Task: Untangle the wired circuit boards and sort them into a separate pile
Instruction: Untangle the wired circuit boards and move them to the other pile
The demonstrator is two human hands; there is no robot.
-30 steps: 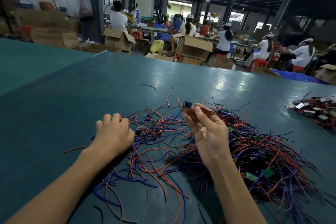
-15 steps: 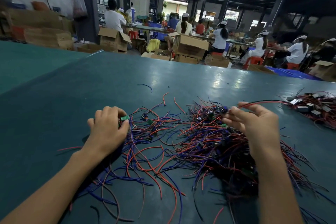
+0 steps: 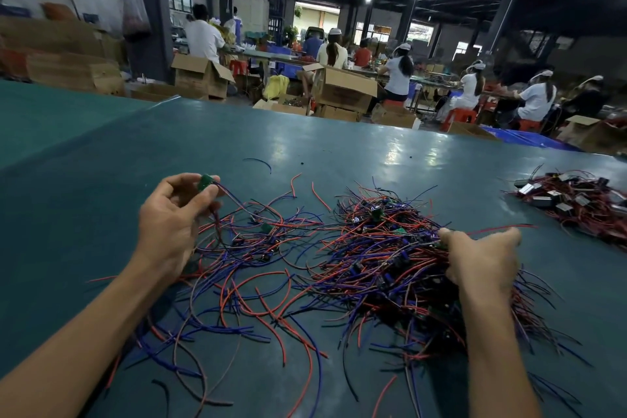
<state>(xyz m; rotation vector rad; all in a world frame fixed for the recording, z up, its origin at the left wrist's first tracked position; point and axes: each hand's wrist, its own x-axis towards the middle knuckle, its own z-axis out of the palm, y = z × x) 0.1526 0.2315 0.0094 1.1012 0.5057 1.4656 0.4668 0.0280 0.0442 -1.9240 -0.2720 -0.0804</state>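
Note:
A dense tangle of red and blue wired circuit boards [image 3: 383,254] lies in front of me on the green table [image 3: 101,180]. A looser spread of wired boards [image 3: 251,248] lies to its left. My left hand [image 3: 169,224] is raised above that spread and pinches a small green circuit board [image 3: 205,181] whose wires trail down into it. My right hand [image 3: 481,261] rests on the right side of the dense tangle, its fingers curled into the wires and pinching a red wire [image 3: 498,229] that runs to the right.
A separate pile of boards with dark parts and red wires [image 3: 576,204] lies at the far right of the table. A loose blue wire [image 3: 259,161] lies farther back. Beyond the table's far edge stand cardboard boxes [image 3: 342,88] and seated workers.
My left hand has lifted off the spread with the green board, pulling its wires up. My right hand has dropped from the far right onto the dense tangle.

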